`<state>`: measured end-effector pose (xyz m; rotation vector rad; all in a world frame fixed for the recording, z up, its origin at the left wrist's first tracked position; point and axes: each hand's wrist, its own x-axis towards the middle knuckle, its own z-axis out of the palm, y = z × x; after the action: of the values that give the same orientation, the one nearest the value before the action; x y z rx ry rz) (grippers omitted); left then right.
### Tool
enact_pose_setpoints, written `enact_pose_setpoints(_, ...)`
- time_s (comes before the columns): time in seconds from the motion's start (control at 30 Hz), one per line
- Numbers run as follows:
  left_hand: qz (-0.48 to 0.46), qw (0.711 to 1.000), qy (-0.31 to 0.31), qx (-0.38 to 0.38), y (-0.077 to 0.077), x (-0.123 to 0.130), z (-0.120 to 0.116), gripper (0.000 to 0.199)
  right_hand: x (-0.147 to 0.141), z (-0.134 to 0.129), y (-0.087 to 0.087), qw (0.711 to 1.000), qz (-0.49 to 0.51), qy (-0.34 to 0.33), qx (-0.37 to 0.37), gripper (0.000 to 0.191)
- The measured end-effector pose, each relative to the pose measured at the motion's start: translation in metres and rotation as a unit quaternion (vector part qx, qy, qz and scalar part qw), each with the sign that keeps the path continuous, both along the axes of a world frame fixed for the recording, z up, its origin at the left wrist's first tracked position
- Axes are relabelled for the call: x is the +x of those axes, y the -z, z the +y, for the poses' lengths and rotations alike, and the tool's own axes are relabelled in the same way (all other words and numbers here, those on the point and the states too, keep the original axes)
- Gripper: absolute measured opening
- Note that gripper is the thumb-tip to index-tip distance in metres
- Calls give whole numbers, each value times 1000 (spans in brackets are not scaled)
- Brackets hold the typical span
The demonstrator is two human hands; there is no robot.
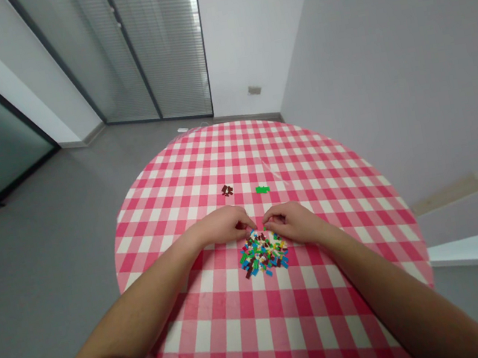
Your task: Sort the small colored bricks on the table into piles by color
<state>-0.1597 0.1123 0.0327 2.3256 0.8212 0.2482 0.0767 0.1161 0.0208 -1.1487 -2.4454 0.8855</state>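
Note:
A heap of tiny coloured toy building bricks (263,254) in blue, green, brown, yellow and white lies on the checked tablecloth. At its far left edge is my left hand (231,224), fingers curled with thumb and forefinger close together. Across from it, my right hand (294,223) rests at the far right edge, its fingers bent into a pinch. A speck of green shows by the right fingertips; what either hand holds is too small to make out. Beyond the hands are a small cluster of brown bricks (227,191) and a cluster of green bricks (263,189).
The round table (264,327) has a red and white checked cloth. Past its far edge stand a glass partition with blinds (170,44) and a white wall with a socket plate (254,90). A grey wall rises on the right.

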Motion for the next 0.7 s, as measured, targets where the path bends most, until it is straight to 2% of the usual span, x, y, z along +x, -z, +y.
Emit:
enact_pose_setpoints(0.2,30,999,-35,25,3,2,0,22,0,0,0,1000,6,1,0,18)
enact_pose_setpoints(0.37,35,999,-34,4,3,3,1,12,-1,0,0,1000,5,0,6,18)
enact_pose_setpoints(0.53,3,999,-41,-32,3,0,4,12,-1,0,1,1000,5,-5,10,19)
enact_pose_setpoints(0.7,-29,991,-120,-58,0,-14,12,18,0,0,0,1000,4,-3,9,18)
